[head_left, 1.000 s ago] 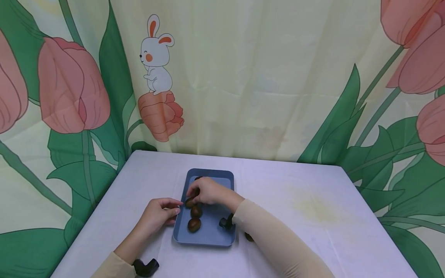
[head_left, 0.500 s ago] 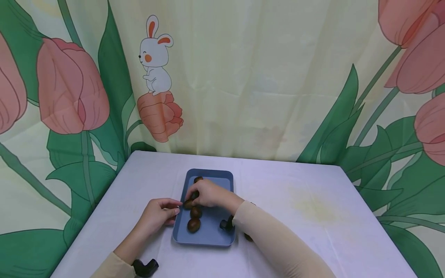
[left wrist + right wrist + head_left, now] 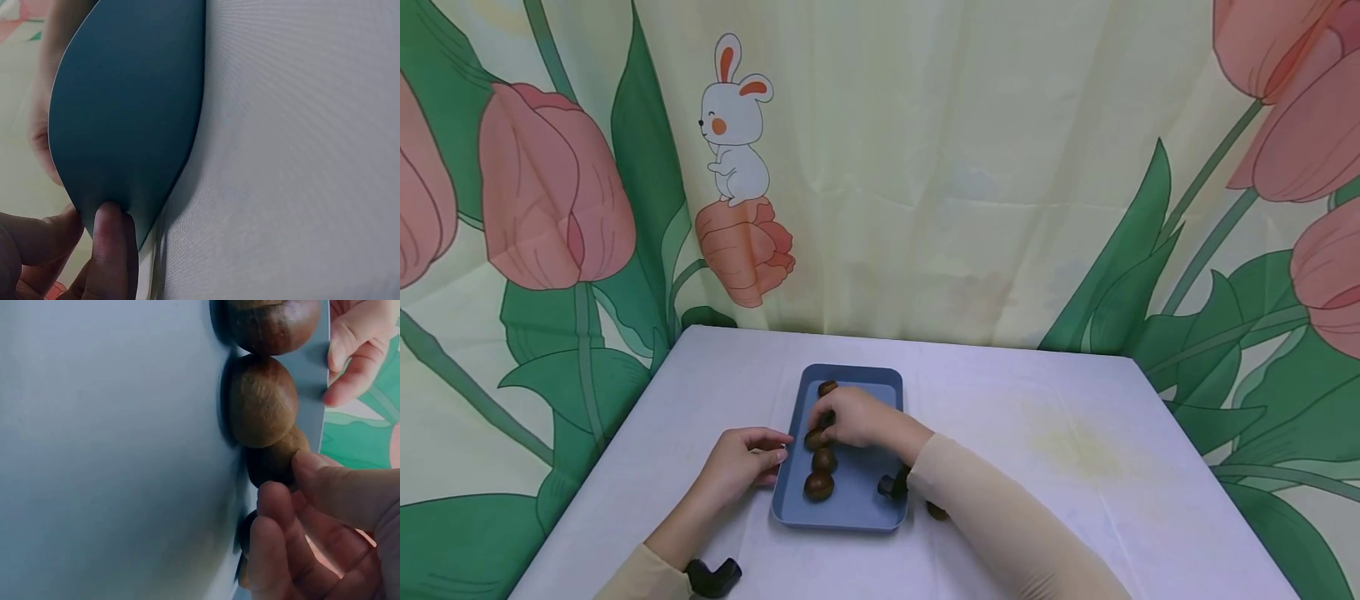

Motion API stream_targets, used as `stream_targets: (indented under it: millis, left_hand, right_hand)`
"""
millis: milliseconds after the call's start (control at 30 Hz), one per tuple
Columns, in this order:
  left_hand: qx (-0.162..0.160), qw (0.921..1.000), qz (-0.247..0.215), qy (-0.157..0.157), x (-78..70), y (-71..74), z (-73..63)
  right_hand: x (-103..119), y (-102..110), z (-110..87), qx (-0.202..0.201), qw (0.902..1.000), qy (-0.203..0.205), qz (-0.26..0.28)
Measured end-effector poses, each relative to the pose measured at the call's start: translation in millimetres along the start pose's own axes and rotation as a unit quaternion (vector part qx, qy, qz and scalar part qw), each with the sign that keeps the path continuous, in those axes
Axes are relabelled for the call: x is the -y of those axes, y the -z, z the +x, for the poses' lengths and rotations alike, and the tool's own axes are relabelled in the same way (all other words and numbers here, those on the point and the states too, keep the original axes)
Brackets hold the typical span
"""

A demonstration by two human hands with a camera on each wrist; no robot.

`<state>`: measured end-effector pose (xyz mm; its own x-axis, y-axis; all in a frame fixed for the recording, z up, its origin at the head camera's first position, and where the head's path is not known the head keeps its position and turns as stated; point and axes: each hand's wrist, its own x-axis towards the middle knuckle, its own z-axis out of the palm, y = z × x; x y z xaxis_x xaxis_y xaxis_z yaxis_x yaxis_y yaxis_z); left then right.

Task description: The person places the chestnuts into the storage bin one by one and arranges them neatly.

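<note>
Backdrop: flower-printed pale cream fabric curtain point(image 3: 925, 167) behind a white cloth-covered table point(image 3: 1037, 533)
Chestnut row: five glossy brown rounded chestnuts point(image 3: 818, 486), one mostly hidden, roughly lined up in the left half of a shallow blue rectangular tray point(image 3: 865, 504)
Loose chestnut: another point(image 3: 936, 512) lies on the tablecloth, right of the tray
Right hand point(image 3: 846, 417): I have thumb and fingertips pinching the third chestnut from the near end point(image 3: 275, 459)
Nudging: I judge this as straightening the row, so I would guide the nut low along the tray floor with small sideways pushes
Letting go: round shells may roll, so I would ease the pinch slowly and lift straight up, sparing the neighbours
Left hand point(image 3: 748, 457): fingers loosely bent, gripping nothing that I can see, fingertips against the tray's left wall; light pressure should steady it without tipping
Right forearm: slants in from lower right, across the tray's right edge, fingers pointing left and down
</note>
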<state>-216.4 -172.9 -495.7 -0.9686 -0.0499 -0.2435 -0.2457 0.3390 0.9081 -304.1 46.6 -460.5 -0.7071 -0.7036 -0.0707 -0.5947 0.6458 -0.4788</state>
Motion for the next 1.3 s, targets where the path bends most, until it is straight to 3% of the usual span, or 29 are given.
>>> stream_targets:
  millis: [500,1300]
  left_hand:
    - [0.001,1.0000,0.002,0.003,-0.3,0.8,-1.2]
    - [0.004,0.9998,-0.018,-0.006,0.2,-0.2,-1.4]
  right_hand:
    - [-2,7,-7.9,-0.006,0.9995,-0.031,-0.002]
    - [3,7,-12.4,-0.020,0.9991,-0.039,-0.003]
